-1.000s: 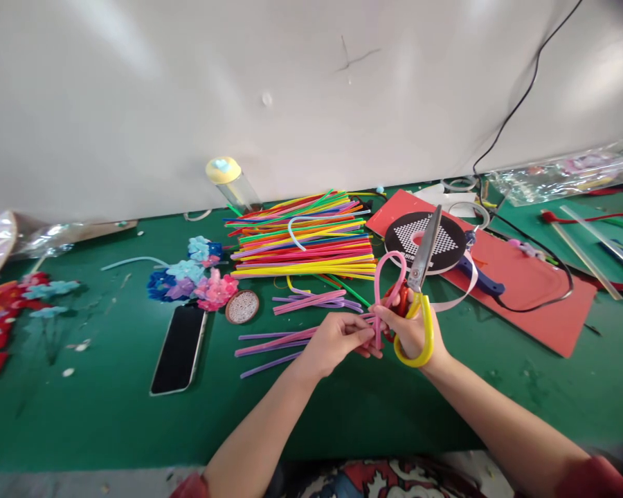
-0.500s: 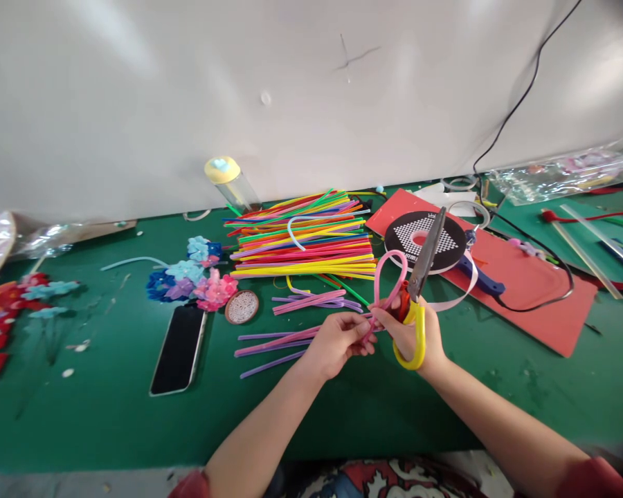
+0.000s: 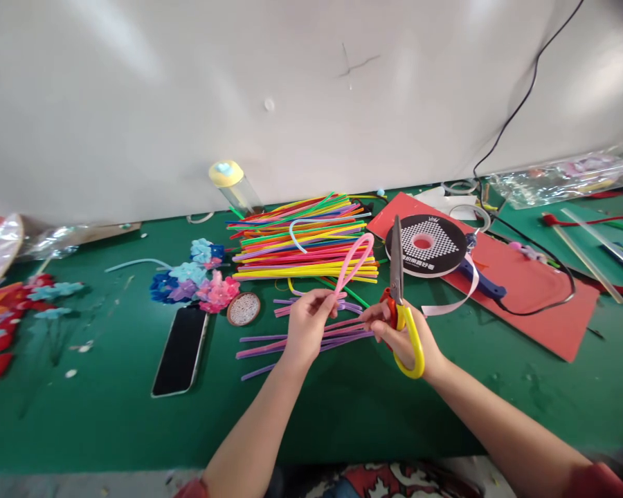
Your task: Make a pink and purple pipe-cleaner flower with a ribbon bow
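My left hand pinches the two ends of a pink pipe cleaner bent into a loop that points up and to the right. My right hand grips scissors by their yellow and red handles, blades together and pointing up. The hands are a short way apart above several loose pink and purple pipe cleaners lying on the green table.
A big pile of coloured pipe cleaners lies behind the hands. A phone, a small round tin and fuzzy flowers sit to the left. A ribbon spool rests on a red sheet at the right. A bottle stands by the wall.
My left hand has carried the pink loop away from the scissors, up and to the left. The scissors have swung from leaning right to nearly upright.
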Tool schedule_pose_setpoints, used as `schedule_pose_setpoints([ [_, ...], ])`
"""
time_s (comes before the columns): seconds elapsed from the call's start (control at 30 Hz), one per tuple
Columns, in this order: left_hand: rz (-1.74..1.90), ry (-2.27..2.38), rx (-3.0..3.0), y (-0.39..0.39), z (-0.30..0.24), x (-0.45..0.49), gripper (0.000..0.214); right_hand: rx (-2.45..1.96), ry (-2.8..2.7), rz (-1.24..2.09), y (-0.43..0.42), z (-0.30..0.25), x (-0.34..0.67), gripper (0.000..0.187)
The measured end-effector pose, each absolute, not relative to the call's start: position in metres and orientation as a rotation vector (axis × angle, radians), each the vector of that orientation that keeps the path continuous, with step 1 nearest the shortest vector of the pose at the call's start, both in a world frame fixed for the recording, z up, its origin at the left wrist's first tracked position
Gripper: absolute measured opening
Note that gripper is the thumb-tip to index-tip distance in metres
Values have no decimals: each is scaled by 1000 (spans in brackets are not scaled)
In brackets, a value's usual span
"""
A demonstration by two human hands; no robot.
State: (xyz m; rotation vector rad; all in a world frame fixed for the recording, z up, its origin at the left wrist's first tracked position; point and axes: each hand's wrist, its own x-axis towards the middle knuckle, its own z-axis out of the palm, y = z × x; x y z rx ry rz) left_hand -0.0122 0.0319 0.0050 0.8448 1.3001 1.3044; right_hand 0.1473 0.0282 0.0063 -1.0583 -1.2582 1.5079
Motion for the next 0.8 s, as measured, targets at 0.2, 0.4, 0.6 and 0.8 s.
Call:
schedule_pose_setpoints([
  [0.2, 1141, 1437, 1337, 27, 4, -13, 12, -1011, -1053, 1297, 38, 7, 156, 40],
  [0.4, 1083, 1479, 1649, 24, 6, -12, 13, -1070, -974, 1068, 49, 21, 166, 38],
  [0.6, 1133, 1515, 1772, 24, 8, -13, 15, -1040, -954, 1125, 51, 23, 166, 35],
  [0.8, 1180, 1500, 1824, 25, 8, -16, 16, -1025, -954, 1179, 52, 18, 167, 30],
])
